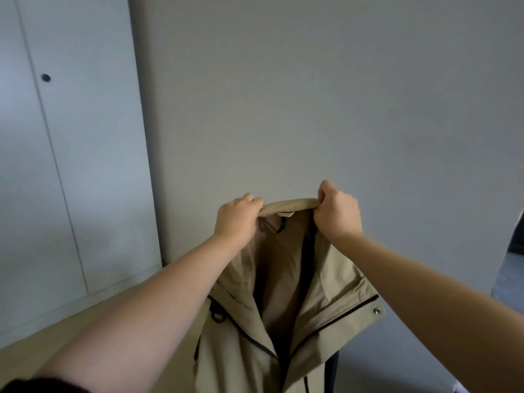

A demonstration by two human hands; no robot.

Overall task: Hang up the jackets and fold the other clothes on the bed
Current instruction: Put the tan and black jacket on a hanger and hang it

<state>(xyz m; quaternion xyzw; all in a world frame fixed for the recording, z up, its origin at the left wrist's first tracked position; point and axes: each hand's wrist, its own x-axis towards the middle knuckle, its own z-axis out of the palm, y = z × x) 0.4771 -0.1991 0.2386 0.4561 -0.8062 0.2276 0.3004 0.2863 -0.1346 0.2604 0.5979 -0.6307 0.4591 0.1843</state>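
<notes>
Left hand (236,219), right hand (337,214) — each grip tight on jacket (337,282) collar — grey wall (312,95), white cupboard (85,143).

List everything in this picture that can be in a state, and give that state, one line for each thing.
beige jacket: held up by its collar in front of the wall, front unzipped and hanging open; no hanger in sight.
left hand: fingers curled, grips the left end of the collar.
right hand: fingers curled, grips the right end of the collar.
cupboard doors: closed.
</notes>
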